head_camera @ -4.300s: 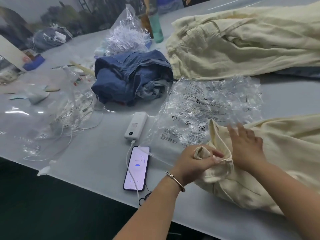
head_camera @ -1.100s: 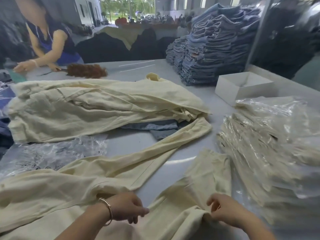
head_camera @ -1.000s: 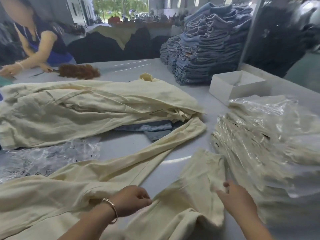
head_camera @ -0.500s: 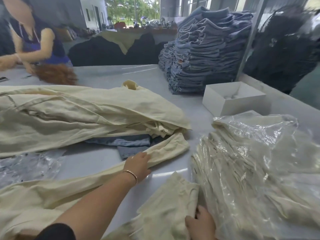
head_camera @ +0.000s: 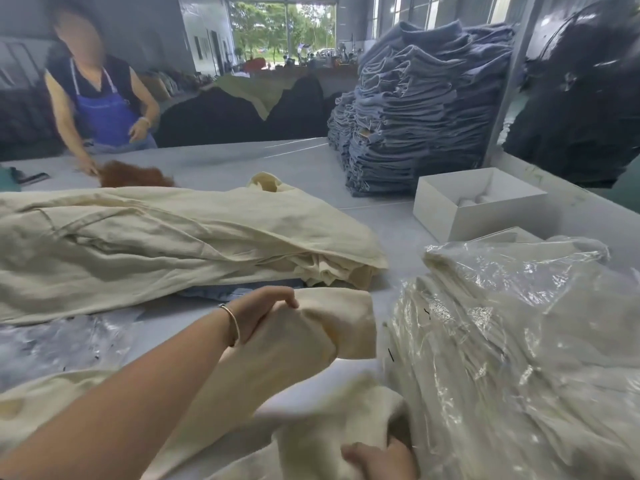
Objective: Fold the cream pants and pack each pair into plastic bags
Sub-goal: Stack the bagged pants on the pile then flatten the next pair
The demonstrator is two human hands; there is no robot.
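My left hand was flat on the far leg half a sec ago; now it grips that leg's end, lifted off the table twd the near leg. Right hand pinches the near leg's hem by the bagged stack. Legs abt to match up, so fold's underway; bagging not yet.

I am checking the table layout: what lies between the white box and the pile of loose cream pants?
In the head view, only bare grey table lies between the white box and the pile of loose cream pants.
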